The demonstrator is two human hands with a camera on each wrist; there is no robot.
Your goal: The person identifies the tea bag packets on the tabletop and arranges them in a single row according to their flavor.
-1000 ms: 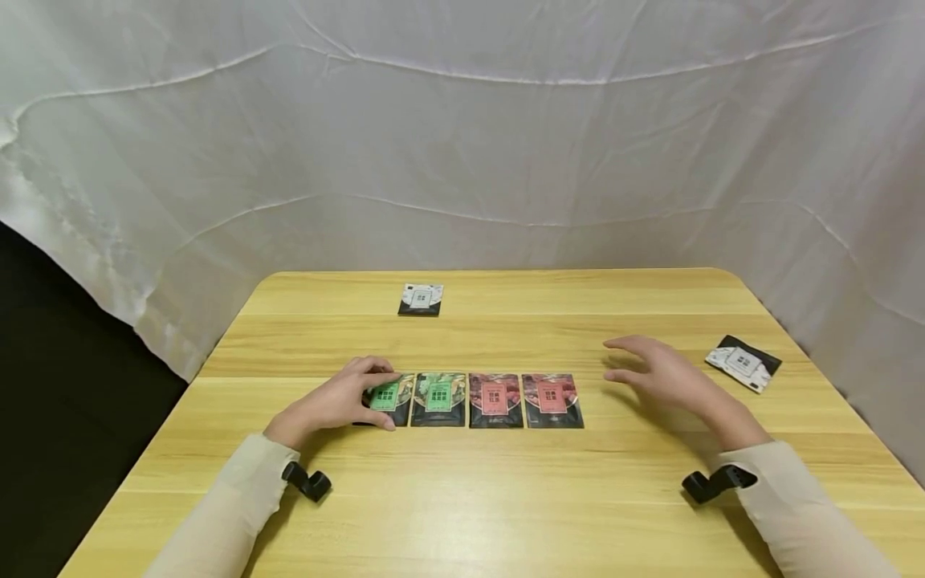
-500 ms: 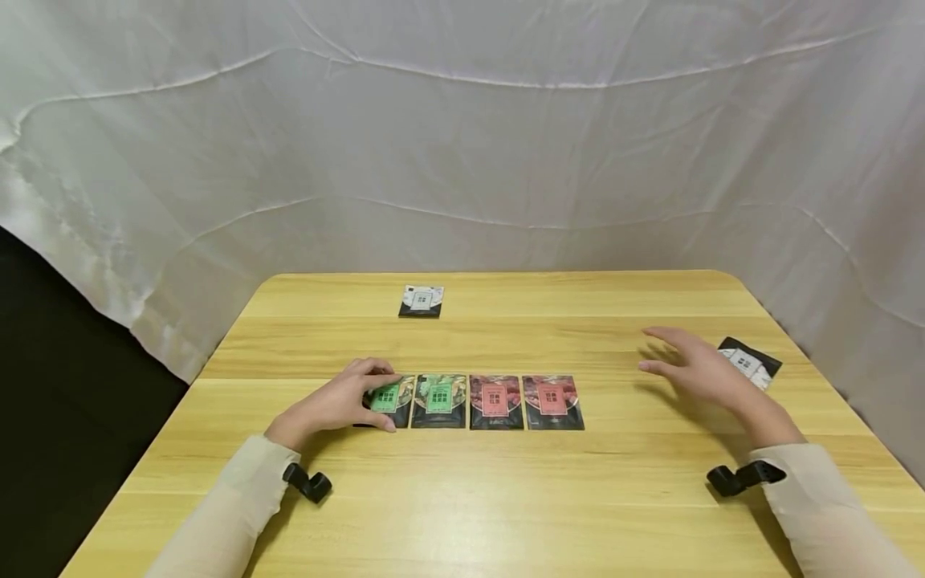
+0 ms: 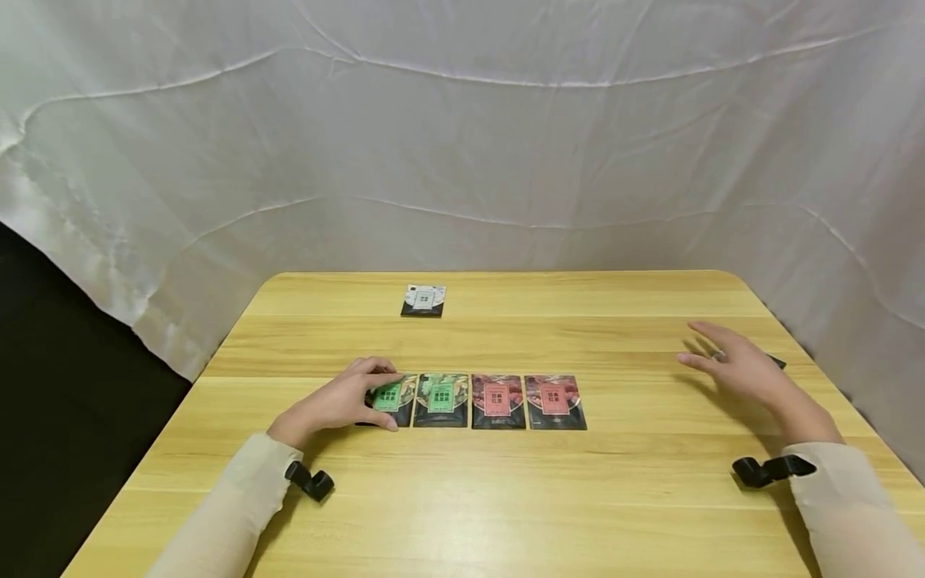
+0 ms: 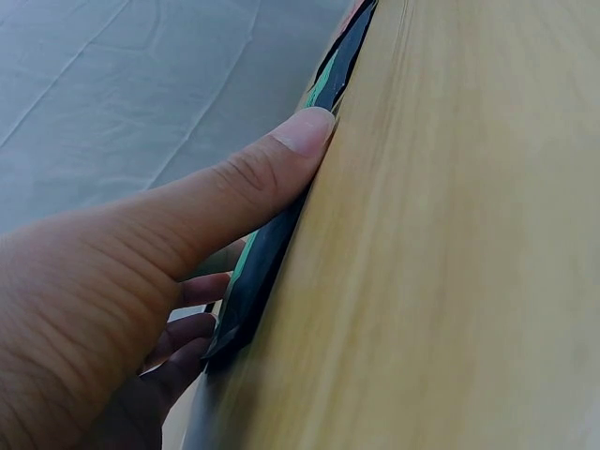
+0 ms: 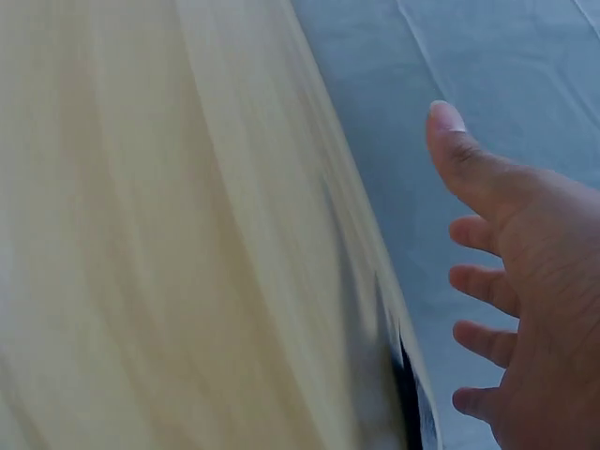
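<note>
Spanning the left green packet [image 3: 393,393], the left hand [image 3: 332,405] held it at its edges just left of the middle of the frame, thumb along the lower edge and fingers bent round the other side. The left wrist view showed the thumb tip against that edge and several fingertips at the packet's far end. The packet lay flat on the wooden desk [image 3: 470,498], first in a row of 4. Continuing rightward came the right green packet [image 3: 442,400], the left red packet [image 3: 499,401] and the right red packet [image 3: 556,401], set side by side with narrow gaps.

At the right of the frame, the right hand [image 3: 744,373] hung above the desk, thumb and fingers spread apart and holding nothing. It hid most of a black packet [image 3: 778,362], leaving a dark corner showing beyond the knuckles. A white-and-black packet [image 3: 423,300] lay near the desk's back edge, above the row and left of centre. Pale cloth [image 3: 462,144] filled the upper frame, and both forearms wore cream sleeves [image 3: 224,506].
</note>
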